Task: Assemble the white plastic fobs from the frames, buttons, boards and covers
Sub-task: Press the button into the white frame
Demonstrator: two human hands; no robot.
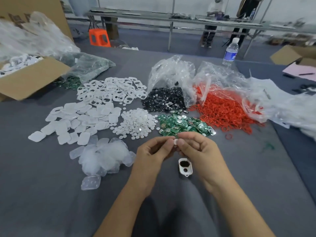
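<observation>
You pinch a small white button over a lone fob frame on the grey table.

At lower centre a white frame (185,166) lies flat just below your hands; your left hand (150,151) and right hand (195,147) meet fingertip to fingertip, both pinching one round white button (175,141). To the left sit clear covers (102,156), then white covers (80,120). Beyond your fingers lie the heap of buttons (136,124) and green boards (183,124). Farther back are the frame pile (111,90), black discs (165,99) and red rings (225,112) spilling from clear bags. At upper right stands a water bottle (230,52); its blue label is too blurred to read.
</observation>
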